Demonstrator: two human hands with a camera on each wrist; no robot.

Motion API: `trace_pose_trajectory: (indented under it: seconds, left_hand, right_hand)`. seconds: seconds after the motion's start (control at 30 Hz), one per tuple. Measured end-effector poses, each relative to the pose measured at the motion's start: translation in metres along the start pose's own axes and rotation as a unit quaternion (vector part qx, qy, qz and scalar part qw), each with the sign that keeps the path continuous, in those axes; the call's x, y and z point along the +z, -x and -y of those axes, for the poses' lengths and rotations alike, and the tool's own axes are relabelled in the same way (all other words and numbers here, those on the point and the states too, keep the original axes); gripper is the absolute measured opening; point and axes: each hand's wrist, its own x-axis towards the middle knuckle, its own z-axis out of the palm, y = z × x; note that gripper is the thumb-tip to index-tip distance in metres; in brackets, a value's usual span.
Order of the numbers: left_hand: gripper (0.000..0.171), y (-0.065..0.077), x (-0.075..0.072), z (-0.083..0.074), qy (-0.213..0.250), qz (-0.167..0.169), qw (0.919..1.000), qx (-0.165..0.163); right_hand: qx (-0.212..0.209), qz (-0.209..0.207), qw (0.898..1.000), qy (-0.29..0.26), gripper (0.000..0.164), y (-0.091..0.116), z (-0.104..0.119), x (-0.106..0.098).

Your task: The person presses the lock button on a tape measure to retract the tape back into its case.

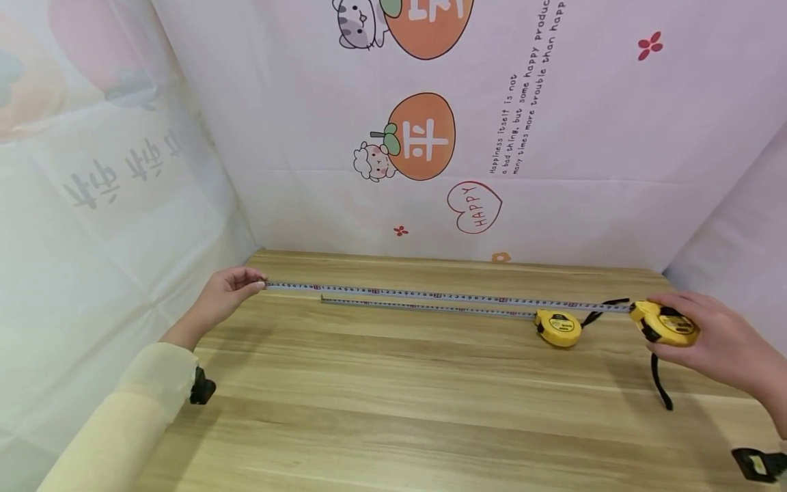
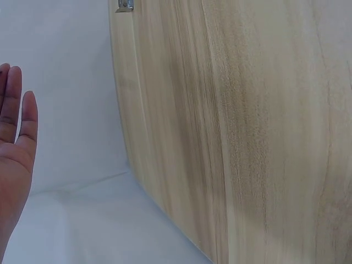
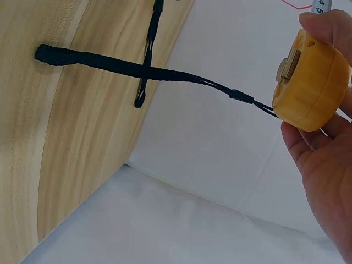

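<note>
A yellow tape measure (image 1: 671,325) is gripped in my right hand (image 1: 713,335), its black wrist strap (image 3: 104,61) hanging down. From its mouth a long blade (image 1: 473,298) runs out leftward above the table. At the blade's far end, my left hand (image 1: 229,290) pinches the tip between thumb and finger. A second yellow tape measure (image 1: 561,329) lies on the table just left of my right hand. Its blade (image 1: 424,307) is also pulled out to the left, shorter than the held one and roughly parallel to it.
The wooden table (image 1: 393,403) meets a white printed cloth (image 1: 307,137) at the back. Another cloth (image 1: 92,239) hangs along the left side, and pale cloth (image 1: 738,225) stands at the right.
</note>
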Motion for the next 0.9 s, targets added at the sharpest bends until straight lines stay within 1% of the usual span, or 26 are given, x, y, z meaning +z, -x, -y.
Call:
trace_pose_trajectory:
  seconds: [0.33, 0.73, 0.9]
  left_hand:
    - [0.029, 0.001, 0.002, -0.007, 0.003, 0.011, 0.9999, -0.004]
    - [0.029, -0.003, 0.006, -0.006, -0.004, 0.008, 1.0, -0.002]
    - [0.027, -0.002, 0.007, -0.011, 0.001, 0.015, 0.9999, -0.004]
  right_hand:
    - [0.002, 0.004, 1.0, -0.005, 0.072, 0.0, 0.001, 0.0]
    - [-0.005, 0.006, 1.0, -0.015, 0.073, 0.0, 0.004, 0.002]
    - [-0.006, 0.008, 1.0, -0.024, 0.072, -0.002, 0.006, 0.002]
